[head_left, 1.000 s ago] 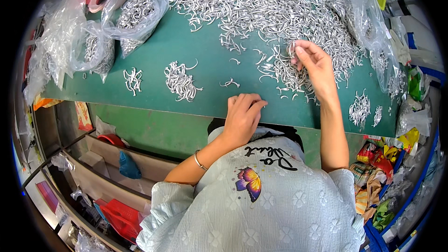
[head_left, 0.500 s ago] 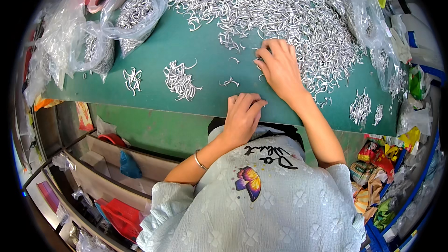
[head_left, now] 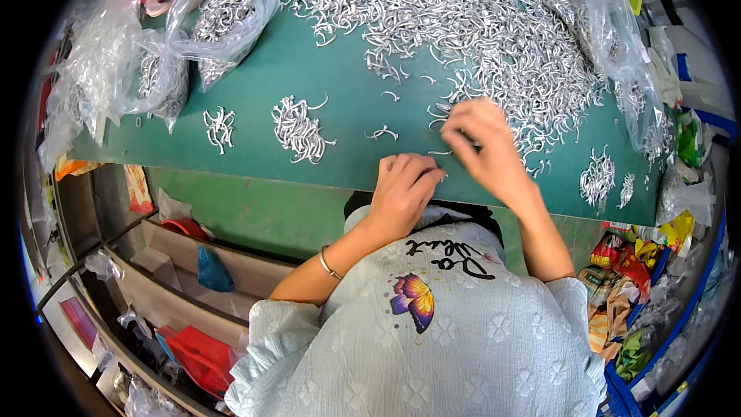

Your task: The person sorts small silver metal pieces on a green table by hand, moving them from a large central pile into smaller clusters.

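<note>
My left hand [head_left: 404,191] rests at the near edge of the green table with its fingers curled and pinched. A silvery tip shows at the thumb, apparently a small curved metal piece; most of it is hidden. My right hand [head_left: 486,147] hovers over the table at the near edge of a wide heap of curved silver metal pieces [head_left: 478,15]. Motion smears its fingers, so whether it holds anything is unclear. Just left of it lies a single metal piece [head_left: 440,153]. A few loose pieces [head_left: 382,133] lie beyond my left hand.
Small piles of pieces sit to the left [head_left: 299,130], farther left [head_left: 220,128] and to the right [head_left: 597,179]. Clear plastic bags of pieces [head_left: 224,27] stand at the back left, with another bag [head_left: 610,38] at the right. Below the table's left side is a shelf [head_left: 185,278].
My right hand has drawn back from the heap toward me and slightly right. A single piece now shows on the table between my hands. The left hand has hardly moved.
</note>
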The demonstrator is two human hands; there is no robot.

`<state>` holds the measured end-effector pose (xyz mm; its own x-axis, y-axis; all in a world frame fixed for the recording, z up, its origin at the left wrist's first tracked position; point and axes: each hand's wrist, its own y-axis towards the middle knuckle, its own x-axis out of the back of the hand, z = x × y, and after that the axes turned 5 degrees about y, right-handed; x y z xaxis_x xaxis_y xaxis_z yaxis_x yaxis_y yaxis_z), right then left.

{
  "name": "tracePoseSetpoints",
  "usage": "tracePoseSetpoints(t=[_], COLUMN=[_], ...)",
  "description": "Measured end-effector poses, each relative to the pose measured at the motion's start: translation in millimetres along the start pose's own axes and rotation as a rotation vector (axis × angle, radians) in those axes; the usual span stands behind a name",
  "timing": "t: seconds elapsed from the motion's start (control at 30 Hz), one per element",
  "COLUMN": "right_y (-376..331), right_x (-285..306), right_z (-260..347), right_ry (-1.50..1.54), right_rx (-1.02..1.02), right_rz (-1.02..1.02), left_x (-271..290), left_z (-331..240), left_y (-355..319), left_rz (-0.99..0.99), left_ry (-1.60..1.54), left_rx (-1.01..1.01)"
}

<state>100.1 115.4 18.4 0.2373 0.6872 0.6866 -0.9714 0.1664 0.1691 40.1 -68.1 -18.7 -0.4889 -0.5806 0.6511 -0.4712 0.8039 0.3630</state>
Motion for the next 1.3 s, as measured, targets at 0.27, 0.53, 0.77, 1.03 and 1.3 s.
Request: tracePoseSetpoints(t=[0.27, 0.53, 0.77, 1.03, 1.3], right_y=[4.6, 6.7, 10.3, 23.5, 7.1], right_x=[-4.0, 23.3, -17.6, -36.8, 1.6], right_z=[-24.9, -31.5, -15.0, 6.3, 10.7], right_ry=[-0.295, -0.451, -0.334, -0.116, -0.021], right_rx=[0.059, -0.074, 0.012, 0.156, 0.022], right_rz=[-0.151, -0.444, -0.192, -0.018, 0.135], left_x=[0.2, -4.7, 3.9, 17.6, 28.1], left_z=[-6.2, 0.5, -8.8, 3.4, 11.6], left_y=[8.9, 0.1, 5.5, -3.6, 2.4], left_rz=[0.049, 0.050, -0.043, -0.164, -0.144], left_ry=[0.115, 0.075, 0.075, 0.127, 0.274], left_rx=[0.055, 0.016, 0.188, 0.228, 0.338])
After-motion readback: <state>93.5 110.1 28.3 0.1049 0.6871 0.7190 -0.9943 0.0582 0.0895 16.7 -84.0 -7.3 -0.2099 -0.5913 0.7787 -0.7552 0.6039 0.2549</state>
